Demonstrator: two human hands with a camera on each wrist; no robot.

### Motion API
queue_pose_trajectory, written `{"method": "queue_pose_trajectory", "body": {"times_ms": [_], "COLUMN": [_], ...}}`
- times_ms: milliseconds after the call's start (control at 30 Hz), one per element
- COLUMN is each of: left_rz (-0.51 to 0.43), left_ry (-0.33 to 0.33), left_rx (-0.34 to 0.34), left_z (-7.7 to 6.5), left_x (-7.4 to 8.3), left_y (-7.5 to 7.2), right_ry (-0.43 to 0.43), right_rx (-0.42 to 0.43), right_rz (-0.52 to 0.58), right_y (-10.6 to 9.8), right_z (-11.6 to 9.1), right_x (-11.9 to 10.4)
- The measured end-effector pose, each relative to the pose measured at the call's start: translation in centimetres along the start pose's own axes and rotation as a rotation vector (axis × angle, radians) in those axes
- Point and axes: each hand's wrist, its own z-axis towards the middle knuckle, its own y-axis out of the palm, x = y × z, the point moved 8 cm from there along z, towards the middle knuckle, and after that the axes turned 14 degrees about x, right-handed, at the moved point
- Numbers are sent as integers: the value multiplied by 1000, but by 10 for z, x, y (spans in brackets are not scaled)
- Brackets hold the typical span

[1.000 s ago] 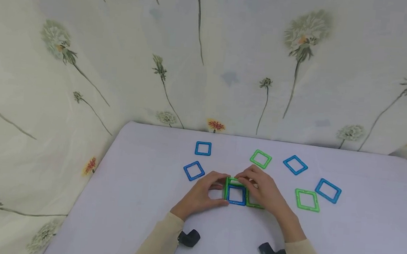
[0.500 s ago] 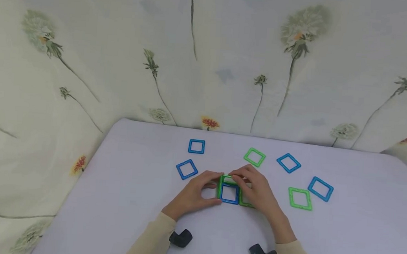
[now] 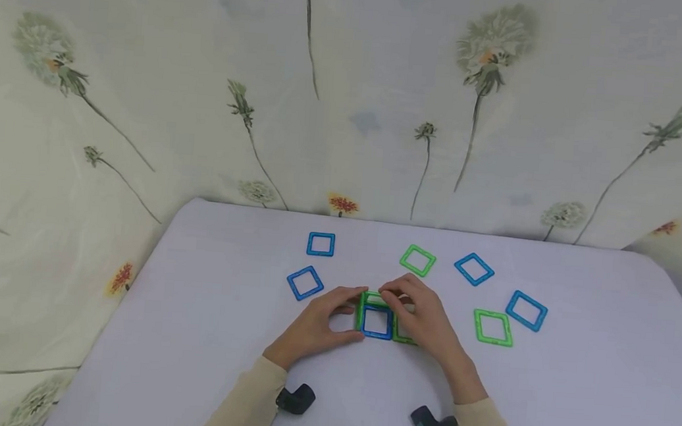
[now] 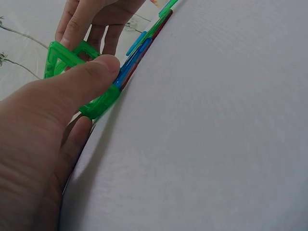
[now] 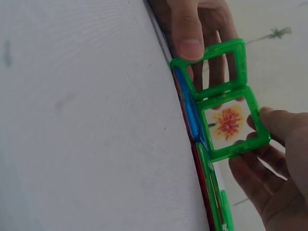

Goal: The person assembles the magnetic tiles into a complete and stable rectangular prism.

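Note:
A blue square magnetic tile (image 3: 376, 335) lies flat on the table, with a green flat tile (image 3: 405, 340) along its right side. My left hand (image 3: 320, 320) grips a green upright tile (image 5: 243, 62) at the blue one's left edge, thumb on the near side and fingers behind. My right hand (image 3: 425, 314) pinches a second green upright tile (image 5: 236, 150) by its far right side, at the back edge of the blue tile. In the right wrist view the two upright tiles meet at a corner. The right hand partly covers the green flat tile.
Loose tiles lie flat around the hands: a blue tile (image 3: 320, 254) and another blue tile (image 3: 304, 295) at the back left, a green tile (image 3: 417, 270) behind, and several at the right, including a green tile (image 3: 492, 342). A flower-patterned cloth (image 3: 334, 140) hangs behind the table.
The head view has shifted, so the table, tiles and hands appear further left. Both hands keep hold of the same upright green tiles, with barely any movement relative to the blue tile.

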Motion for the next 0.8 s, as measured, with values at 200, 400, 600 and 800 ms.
{"method": "queue_pose_trajectory", "body": {"times_ms": [200,400,600,800], "left_rz": [0,11,11,20], "left_ry": [-10,-20,-28,-32], "left_rx": [-2,-6,-13,-14], "left_z": [0,0,0,1], "left_x": [-1,-2,-3,-3], "left_y": [0,1,2,3], "right_ry": [16,17,11,-8], "right_rx": [-9,-15,2,9], "right_rz": [7,18,29,-4], "right_y": [1,1,1,1], "right_z": [0,0,2,3], "right_x": [3,6,6,6]}}
